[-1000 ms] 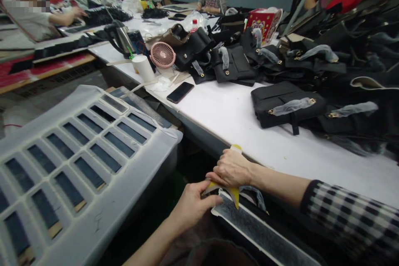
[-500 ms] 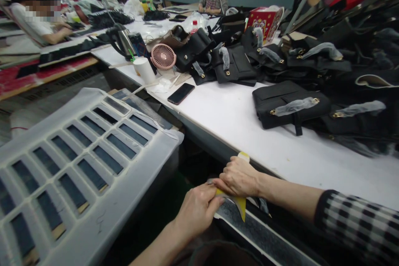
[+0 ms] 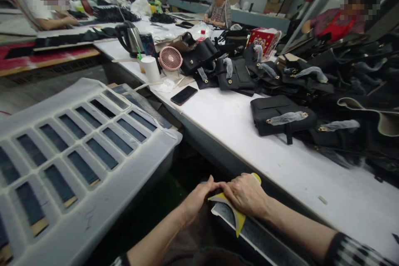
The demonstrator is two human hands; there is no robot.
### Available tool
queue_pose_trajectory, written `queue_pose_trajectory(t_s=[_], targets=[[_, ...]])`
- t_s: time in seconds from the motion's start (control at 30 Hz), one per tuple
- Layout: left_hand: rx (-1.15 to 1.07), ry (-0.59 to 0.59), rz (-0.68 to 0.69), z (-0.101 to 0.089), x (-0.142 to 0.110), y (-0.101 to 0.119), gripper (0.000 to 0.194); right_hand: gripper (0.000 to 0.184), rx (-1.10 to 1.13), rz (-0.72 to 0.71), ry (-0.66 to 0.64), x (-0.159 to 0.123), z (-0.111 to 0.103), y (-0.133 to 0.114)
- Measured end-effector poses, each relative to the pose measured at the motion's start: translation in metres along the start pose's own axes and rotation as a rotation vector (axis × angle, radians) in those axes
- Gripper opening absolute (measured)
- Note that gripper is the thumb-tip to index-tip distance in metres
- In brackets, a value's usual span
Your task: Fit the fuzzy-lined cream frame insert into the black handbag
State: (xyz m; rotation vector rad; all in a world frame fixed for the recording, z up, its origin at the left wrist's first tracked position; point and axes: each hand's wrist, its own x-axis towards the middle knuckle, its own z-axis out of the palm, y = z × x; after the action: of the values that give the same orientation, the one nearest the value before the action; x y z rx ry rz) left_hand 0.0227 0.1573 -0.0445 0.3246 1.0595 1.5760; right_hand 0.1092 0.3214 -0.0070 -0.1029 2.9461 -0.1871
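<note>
On the far left, a grey rack (image 3: 77, 149) sits with its slots filled by dark strips. Below the table (image 3: 237, 129) edge, the left hand (image 3: 196, 199) pinches the tip of a yellow scraper (image 3: 232, 212), fingers closed on it. The right hand (image 3: 247, 194) presses flat on the scraper over a dark panel (image 3: 258, 237); the work looks mid-way. Black bags (image 3: 280, 116) crowd the right.

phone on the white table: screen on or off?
Off. The phone lies flat on the white table with its face up, and the screen is uniformly black.
</note>
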Motion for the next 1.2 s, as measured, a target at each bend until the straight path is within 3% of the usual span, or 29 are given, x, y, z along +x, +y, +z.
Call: queue_pose_trajectory(t_s=[0.17,0.23,0.4,0.47,0.53,0.6,0.7,0.8,0.93,1.2], targets=[[0.105,-0.06,0.003,-0.009,0.004,-0.003,0.048,0.064,0.006,0.071,-0.022,-0.008,0.003,-0.001],[0.144,-0.058,0.002,-0.012,0.006,-0.004,0.047,0.066,0.143,0.133,-0.031,-0.013,0.005,0.004],[0.253,-0.008,-0.01,-0.013,0.007,-0.003,0.041,0.076,1.086,0.587,-0.115,-0.03,0.008,0.024],[0.303,0.016,-0.002,-0.012,0.007,-0.003,0.039,0.077,1.364,0.602,-0.103,-0.033,0.003,0.027],[0.315,0.024,0.01,-0.012,0.007,-0.004,0.04,0.072,1.483,0.499,-0.089,-0.032,-0.003,0.025],[0.276,0.005,0.014,-0.013,0.006,-0.006,0.041,0.073,1.478,0.405,-0.076,-0.026,-0.007,0.021],[0.164,-0.035,0.007,-0.016,0.005,-0.008,0.043,0.074,1.358,0.371,-0.018,-0.013,-0.002,0.015],[0.126,-0.044,0.001,-0.017,0.005,-0.008,0.041,0.056,1.287,0.337,0.029,-0.005,0.011,0.012],[0.23,-0.043,0.057,-0.013,0.006,-0.006,0.035,0.045,1.207,0.316,0.01,-0.005,0.021,0.009],[0.4,0.007,0.159,-0.008,0.006,-0.008,0.03,0.045,0.887,0.295,-0.037,-0.006,0.007,-0.002]])
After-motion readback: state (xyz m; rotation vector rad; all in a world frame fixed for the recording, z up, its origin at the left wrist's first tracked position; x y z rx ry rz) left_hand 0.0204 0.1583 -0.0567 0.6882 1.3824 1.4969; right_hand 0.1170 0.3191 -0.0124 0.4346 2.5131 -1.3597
